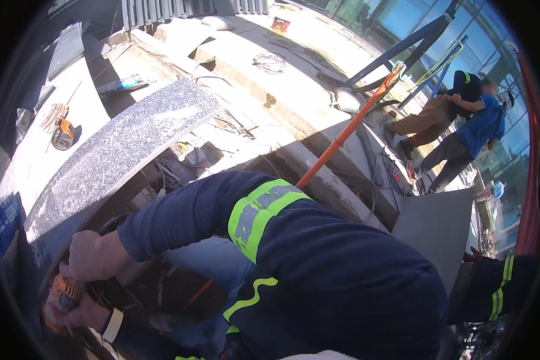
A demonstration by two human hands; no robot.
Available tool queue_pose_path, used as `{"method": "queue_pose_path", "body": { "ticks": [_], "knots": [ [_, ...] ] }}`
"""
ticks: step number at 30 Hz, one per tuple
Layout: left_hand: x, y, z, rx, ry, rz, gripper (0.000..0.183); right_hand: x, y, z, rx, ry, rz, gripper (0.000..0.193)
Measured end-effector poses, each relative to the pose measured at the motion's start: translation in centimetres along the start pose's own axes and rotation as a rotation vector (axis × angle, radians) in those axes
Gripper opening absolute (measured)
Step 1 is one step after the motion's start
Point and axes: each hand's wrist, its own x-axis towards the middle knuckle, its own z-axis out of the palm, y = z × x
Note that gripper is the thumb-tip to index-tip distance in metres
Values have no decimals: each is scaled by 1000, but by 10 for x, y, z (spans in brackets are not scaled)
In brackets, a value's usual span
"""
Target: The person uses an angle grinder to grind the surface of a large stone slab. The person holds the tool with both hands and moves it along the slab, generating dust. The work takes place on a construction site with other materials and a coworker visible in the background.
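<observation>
My right hand (96, 257) reaches across from the right in a navy sleeve with a bright yellow-green band. It is closed on the upper part of an orange and grey power tool that looks like an angle grinder (68, 287). Just below, my left hand (81, 313), with a pale band at the wrist, is wrapped round the lower part of the same tool. Both hands are beside the near left end of a curved speckled grey stone slab (123, 129). The tool's working end is hidden in shadow.
An orange and black tool (62, 133) lies on the pale ledge beyond the slab. Rubble and cables (192, 153) fill the gap beside it. An orange pole (348, 133) slants across. Two people (462, 126) stand far right; another person's navy sleeve (492, 291) is near a grey panel (435, 225).
</observation>
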Motion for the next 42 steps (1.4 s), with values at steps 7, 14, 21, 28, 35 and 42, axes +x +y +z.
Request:
{"method": "queue_pose_path", "body": {
  "ticks": [7,14,21,28,35,42],
  "knots": [
    [-6,18,-3,12,-114,-124,82,23,-14,-5,81,-73,39,49],
    [-5,4,3,-237,-145,53,60,49,-27,-1,-38,-41,-5,48],
    [-60,1,36,-281,-130,-37,64,21,-18,-13,-87,-149,112,58],
    [-78,-13,43,-277,-99,-23,57,0,-5,-18,-135,-98,58,60],
    [-76,-14,42,-270,-112,-16,48,2,-1,-11,-100,-48,31,61],
    [-54,-4,35,-290,-101,-27,44,23,-7,0,-69,-30,16,57]
  ]
}}
